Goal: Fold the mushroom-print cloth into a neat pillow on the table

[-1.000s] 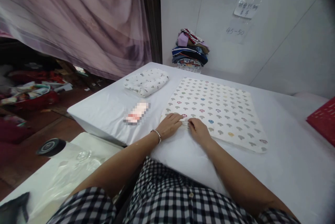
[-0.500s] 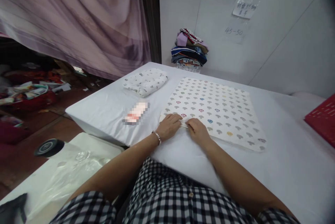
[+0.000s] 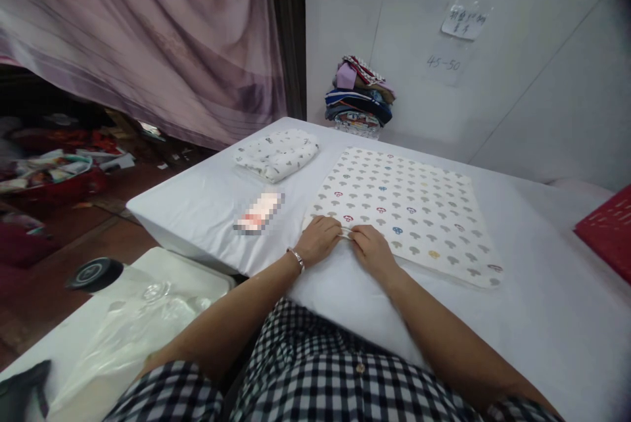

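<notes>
A white cloth with a mushroom print (image 3: 401,205) lies spread flat on the white-covered table (image 3: 537,290). At its near edge, my left hand (image 3: 320,238) has its fingers closed on the hem. Close beside it, my right hand (image 3: 369,244) pinches the same edge, and a short strip of hem shows between the two hands. The fingertips are partly hidden by the cloth and by the hands themselves. Left of the cloth lies a blurred-out phone-shaped object (image 3: 259,213). Behind that sits a folded white printed cloth (image 3: 276,154).
Against the wall rises a stack of folded clothes (image 3: 359,96). A red basket (image 3: 608,231) stands at the right edge. Lower left, a white stool-like surface (image 3: 162,264) carries a clear plastic bag (image 3: 128,323) and a black round lid (image 3: 96,274). A pink curtain (image 3: 187,34) hangs behind.
The near hem between my hands is now lifted slightly and shows as a narrow strip. My right hand has shifted very little, and the view has moved slightly.
</notes>
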Motion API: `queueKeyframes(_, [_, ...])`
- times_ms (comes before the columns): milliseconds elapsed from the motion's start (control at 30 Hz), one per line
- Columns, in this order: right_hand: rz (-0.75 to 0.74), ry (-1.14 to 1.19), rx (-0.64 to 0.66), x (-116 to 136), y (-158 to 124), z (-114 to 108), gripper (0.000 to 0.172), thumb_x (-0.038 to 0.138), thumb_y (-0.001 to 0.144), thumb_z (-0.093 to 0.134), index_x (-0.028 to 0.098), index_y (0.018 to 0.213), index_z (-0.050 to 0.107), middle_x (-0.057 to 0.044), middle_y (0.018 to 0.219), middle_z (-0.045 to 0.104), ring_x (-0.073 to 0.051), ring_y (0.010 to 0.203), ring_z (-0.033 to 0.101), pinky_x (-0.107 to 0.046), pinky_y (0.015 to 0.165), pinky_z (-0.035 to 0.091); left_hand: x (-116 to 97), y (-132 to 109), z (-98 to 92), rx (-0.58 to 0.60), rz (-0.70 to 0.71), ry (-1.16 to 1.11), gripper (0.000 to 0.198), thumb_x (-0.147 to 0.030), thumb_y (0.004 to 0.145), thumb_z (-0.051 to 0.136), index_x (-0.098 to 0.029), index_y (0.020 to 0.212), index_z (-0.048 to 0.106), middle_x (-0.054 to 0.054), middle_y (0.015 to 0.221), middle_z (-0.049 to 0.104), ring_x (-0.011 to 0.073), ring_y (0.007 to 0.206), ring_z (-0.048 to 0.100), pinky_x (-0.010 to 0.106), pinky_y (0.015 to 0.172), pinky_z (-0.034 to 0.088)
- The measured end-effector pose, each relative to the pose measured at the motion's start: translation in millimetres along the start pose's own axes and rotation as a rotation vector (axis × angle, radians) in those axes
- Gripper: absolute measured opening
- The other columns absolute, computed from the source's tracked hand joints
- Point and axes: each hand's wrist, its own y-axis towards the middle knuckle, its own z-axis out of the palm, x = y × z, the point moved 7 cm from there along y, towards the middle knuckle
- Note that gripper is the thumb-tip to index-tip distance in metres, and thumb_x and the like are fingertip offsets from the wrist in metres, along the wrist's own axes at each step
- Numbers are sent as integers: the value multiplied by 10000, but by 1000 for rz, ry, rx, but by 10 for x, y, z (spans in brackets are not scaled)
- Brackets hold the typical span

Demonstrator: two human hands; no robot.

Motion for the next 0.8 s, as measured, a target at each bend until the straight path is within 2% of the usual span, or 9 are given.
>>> queueKeyframes(233, [19, -77, 17, -5, -34, 46, 225, 124, 871, 388, 161, 953, 593, -88, 859, 632, -204, 791, 546, -330, 703, 440, -32, -5, -18, 13, 11, 8, 193, -221, 903, 376, -180, 895, 565, 36, 902, 631, 148, 868, 542, 329, 835, 383])
queueKeyframes(367, [60, -103, 42, -12, -30, 64, 202, 196, 888, 419, 173, 1005, 582, -93, 903, 628, -213, 816, 545, -338, 715, 439, -41, -7, -12, 18, 24, 53, 218, -223, 911, 357, -174, 863, 564, 32, 852, 635, 147, 825, 548, 323, 823, 385])
queueKeyframes(500, [30, -94, 18, 34, -10, 34, 204, 159, 883, 410, 175, 943, 605, -94, 933, 614, -215, 866, 527, -334, 737, 435, -62, -14, 7, 23, 46, 76, 207, -196, 906, 359, -174, 877, 562, 32, 847, 638, 148, 841, 558, 321, 818, 387])
queueKeyframes(667, [23, -85, 20, 37, -14, 42, 224, 126, 875, 400, 176, 907, 616, -89, 893, 598, -209, 833, 519, -336, 732, 435, -59, -39, 3, 9, 33, 67, 149, -187, 886, 405, -180, 896, 553, 45, 956, 646, 152, 925, 564, 332, 841, 396])
queueKeyframes(800, [59, -78, 17, 12, -21, 40, 230, 163, 904, 374, 172, 904, 604, -88, 872, 596, -206, 814, 522, -341, 731, 439, 91, -115, -51, -24, -90, 90, 109, -131, 836, 459, -177, 897, 536, 67, 1091, 620, 174, 1035, 539, 345, 871, 397])
